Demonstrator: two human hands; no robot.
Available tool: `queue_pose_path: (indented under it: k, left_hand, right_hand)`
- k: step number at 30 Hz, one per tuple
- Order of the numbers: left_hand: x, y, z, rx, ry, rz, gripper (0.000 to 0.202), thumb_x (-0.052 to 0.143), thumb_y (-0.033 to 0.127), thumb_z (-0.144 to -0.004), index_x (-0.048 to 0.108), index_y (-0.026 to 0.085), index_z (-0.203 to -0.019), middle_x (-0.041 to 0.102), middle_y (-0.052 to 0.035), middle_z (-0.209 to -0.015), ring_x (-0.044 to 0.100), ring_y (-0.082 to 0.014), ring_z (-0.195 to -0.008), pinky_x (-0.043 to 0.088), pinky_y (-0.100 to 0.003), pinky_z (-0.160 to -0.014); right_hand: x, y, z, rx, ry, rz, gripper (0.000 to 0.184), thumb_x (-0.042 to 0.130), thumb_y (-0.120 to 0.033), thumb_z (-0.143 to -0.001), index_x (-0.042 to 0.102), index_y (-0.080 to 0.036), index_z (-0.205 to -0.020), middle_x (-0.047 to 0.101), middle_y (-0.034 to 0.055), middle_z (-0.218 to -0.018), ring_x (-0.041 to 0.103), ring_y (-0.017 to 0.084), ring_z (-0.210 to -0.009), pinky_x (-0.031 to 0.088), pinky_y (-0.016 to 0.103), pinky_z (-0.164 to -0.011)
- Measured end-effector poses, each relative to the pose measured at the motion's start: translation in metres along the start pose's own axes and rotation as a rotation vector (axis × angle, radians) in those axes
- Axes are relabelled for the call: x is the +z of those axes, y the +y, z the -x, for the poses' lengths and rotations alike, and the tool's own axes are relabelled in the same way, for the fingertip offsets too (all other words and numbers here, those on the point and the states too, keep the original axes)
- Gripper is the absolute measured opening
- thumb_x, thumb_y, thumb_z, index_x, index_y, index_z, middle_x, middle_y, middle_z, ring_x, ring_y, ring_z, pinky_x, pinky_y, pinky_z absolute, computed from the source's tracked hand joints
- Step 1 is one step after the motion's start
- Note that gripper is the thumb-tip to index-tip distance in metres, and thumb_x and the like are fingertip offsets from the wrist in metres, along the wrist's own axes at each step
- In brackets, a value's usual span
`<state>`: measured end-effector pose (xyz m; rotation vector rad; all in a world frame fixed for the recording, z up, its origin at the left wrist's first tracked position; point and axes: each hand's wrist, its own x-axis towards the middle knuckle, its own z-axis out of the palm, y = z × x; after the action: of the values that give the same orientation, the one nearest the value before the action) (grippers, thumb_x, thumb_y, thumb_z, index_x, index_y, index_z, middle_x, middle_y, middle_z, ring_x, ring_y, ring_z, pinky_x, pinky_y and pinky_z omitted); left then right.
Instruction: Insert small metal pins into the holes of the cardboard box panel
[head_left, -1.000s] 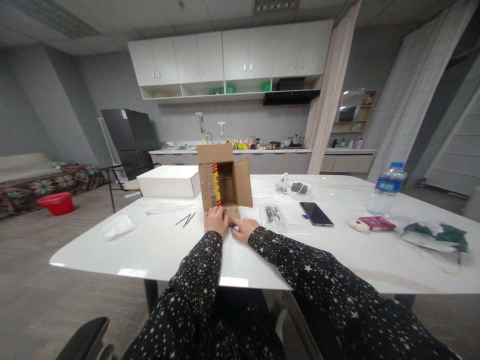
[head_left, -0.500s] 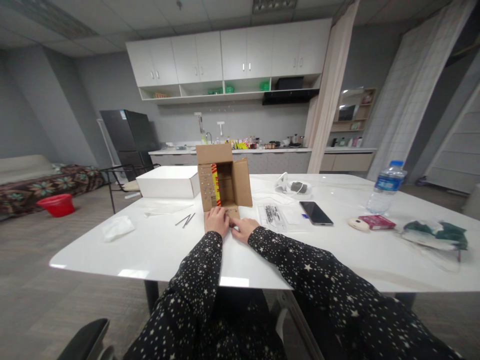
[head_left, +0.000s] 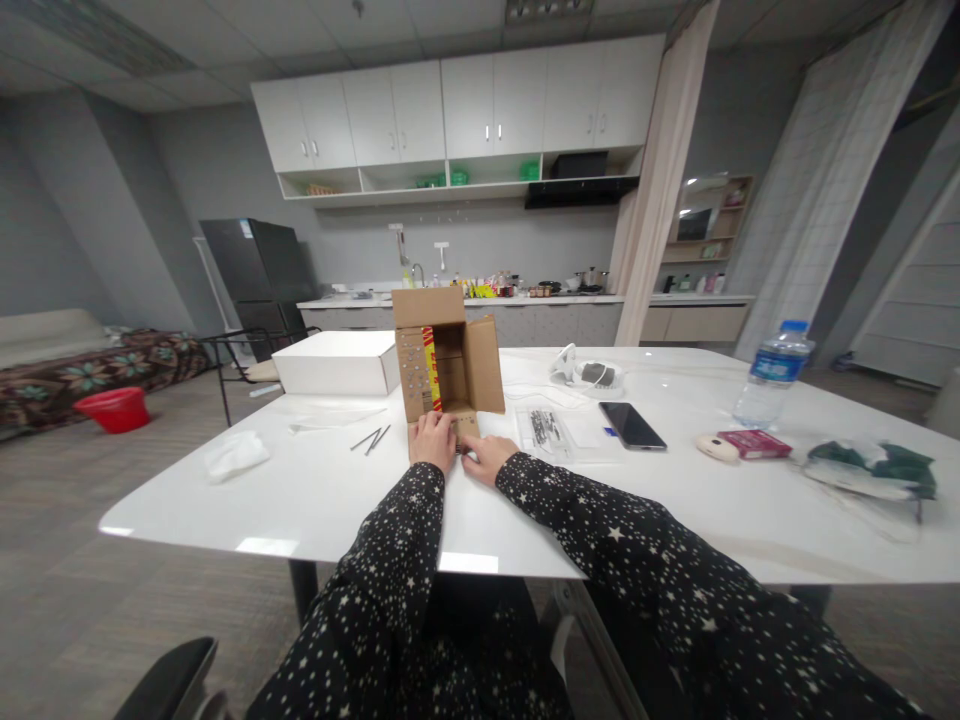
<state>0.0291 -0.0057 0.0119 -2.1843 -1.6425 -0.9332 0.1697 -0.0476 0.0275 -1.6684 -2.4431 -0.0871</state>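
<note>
A person's left hand (head_left: 433, 440) lies over the near bottom flap (head_left: 467, 424) of an open cardboard box (head_left: 451, 358), the right hand (head_left: 491, 458) set low at the flap's other side; whether either pinches the cardboard or merely presses it cannot be told, the fingers' undersides being hidden. The box stands just beyond the fingertips, mouth toward the person, its other flaps spread. Uneven pressure between the hands could crease the flap askew, and a hard tug could tip the box toward the wrists or skid it over the glossy table (head_left: 517, 540). The side flap above the left hand, bearing a yellow-and-red strip (head_left: 432, 370), might swing in against the knuckles if jolted. Near the right hand sits a clear plastic case (head_left: 577, 437) with small dark pieces, liable to spill if a forearm sweeps wide. Farther right lies a phone (head_left: 631, 427); left of the grip, two thin tools (head_left: 378, 440) risk being brushed aside by a sleeve.
</note>
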Motion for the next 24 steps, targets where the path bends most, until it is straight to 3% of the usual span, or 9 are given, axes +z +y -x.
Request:
queue_pose_path:
  k: [13,24]
  left_hand:
    - [0.0027,-0.0012,-0.0059,-0.028,-0.028,-0.005,0.031,0.043,0.014,-0.081,0.06,0.025,-0.103,0.056,-0.0087,-0.103,0.047,-0.0254,-0.1,0.036,-0.041,-0.086]
    - [0.0025,-0.0018,-0.0064,-0.013,0.051,0.074,0.03,0.045,0.012,-0.079,0.06,0.023,-0.102,0.056,-0.0079,-0.103,0.051,-0.0218,-0.101,0.036,-0.038,-0.089]
  right_hand:
    - [-0.0015,0.0008,0.0006,-0.005,0.009,-0.021,0.03,0.038,-0.04,-0.085,0.055,-0.028,-0.107,0.067,0.0038,-0.094,0.062,0.02,-0.082,0.039,0.028,-0.066]
    - [-0.0014,0.0017,-0.0001,0.0,-0.004,-0.026,0.032,0.038,-0.041,-0.086,0.055,-0.028,-0.109,0.067,0.004,-0.095,0.062,0.02,-0.081,0.039,0.029,-0.067]
